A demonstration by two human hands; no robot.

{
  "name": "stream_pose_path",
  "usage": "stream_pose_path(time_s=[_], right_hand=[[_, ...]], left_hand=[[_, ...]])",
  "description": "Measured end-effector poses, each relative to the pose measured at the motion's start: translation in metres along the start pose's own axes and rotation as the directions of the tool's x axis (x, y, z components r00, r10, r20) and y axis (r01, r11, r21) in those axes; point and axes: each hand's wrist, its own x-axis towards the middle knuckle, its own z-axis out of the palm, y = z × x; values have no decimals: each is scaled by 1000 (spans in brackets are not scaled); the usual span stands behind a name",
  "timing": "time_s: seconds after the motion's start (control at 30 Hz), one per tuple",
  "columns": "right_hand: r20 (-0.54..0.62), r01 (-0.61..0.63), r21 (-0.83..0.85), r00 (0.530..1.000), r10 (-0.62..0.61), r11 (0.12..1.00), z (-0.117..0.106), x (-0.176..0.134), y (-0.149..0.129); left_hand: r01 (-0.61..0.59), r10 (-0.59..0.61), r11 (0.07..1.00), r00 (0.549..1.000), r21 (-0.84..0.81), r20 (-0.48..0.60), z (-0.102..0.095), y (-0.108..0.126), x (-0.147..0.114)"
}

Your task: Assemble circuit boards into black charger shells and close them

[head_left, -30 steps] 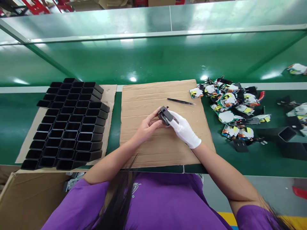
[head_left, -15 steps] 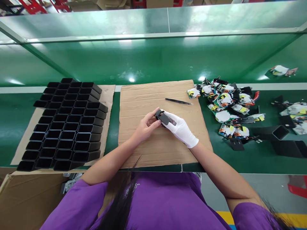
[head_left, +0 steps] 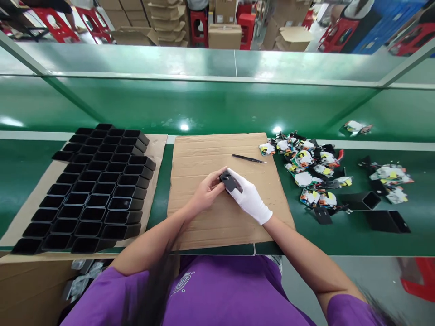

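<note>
Above the cardboard sheet (head_left: 193, 231), my two hands meet around a small black plastic part (head_left: 228, 180), box-like with a darker recess. My bare left hand (head_left: 208, 189) pinches its left end between thumb and fingers. On the other side, my right hand (head_left: 250, 199), in a white glove, grips the part's right side; some fingers are hidden behind it. A thin black pen-like tool (head_left: 249, 158) lies on the cardboard beyond my hands.
Rows of open black rectangular casings (head_left: 100, 200) stand at left on another cardboard sheet (head_left: 158, 149). A heap of circuit boards (head_left: 304, 158) with wires lies right of the cardboard. Farther right are more boards (head_left: 390, 174) and loose black casings (head_left: 387, 221). A green panel (head_left: 217, 106) rises behind.
The camera view has tilted up, showing more of the boxes and red stools behind. Both hands keep hold of the black part, which appears slightly turned.
</note>
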Motion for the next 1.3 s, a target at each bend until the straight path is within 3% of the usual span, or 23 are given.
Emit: stream_pose_path(time_s=[0.1,0.23,0.3,0.43,0.53,0.63,0.73,0.8,0.97,1.07,1.13,1.2,1.3], right_hand=[[48,32,-123,999,-27,992,0,0,-10],[25,-43,-447,998,60,894,-1,28,-30],[-8,-97,-555,994,112,826,-6,60,-42],[-138,-178,-603,983,118,777,-28,145,-56],[-220,-267,-628,962,162,731,-44,194,-55],[-262,-339,-639,940,219,691,-52,216,-47],[-224,-347,-657,938,266,669,-63,223,-38],[-198,-331,-678,942,270,656,-83,225,-35],[-316,-429,-727,902,294,537,-185,205,-27],[-439,-562,-718,823,360,411,-248,174,-11],[-508,-635,-692,767,393,344,-278,154,4],[-549,-675,-666,732,403,318,-296,139,20],[-553,-648,-662,761,339,377,-305,129,35]], left_hand=[[74,-76,995,997,-70,-16,-3,-2,5],[4,-9,999,993,-45,-114,-7,-5,13],[-33,26,999,984,-34,-174,-9,-5,17],[-20,25,1000,958,22,-285,-15,-2,22],[-39,76,990,958,136,-276,-20,-1,24],[-60,105,981,964,184,-246,-23,-2,24],[-78,122,978,967,196,-224,-24,-4,24],[-83,126,976,970,202,-206,-24,-5,23],[-110,172,936,971,333,-163,-22,-5,21],[-118,197,903,968,413,-154,-21,-4,21],[-121,202,890,969,439,-143,-20,-4,21],[-120,197,888,971,445,-133,-20,-4,22],[-113,193,890,971,442,-139,-20,-4,21]])
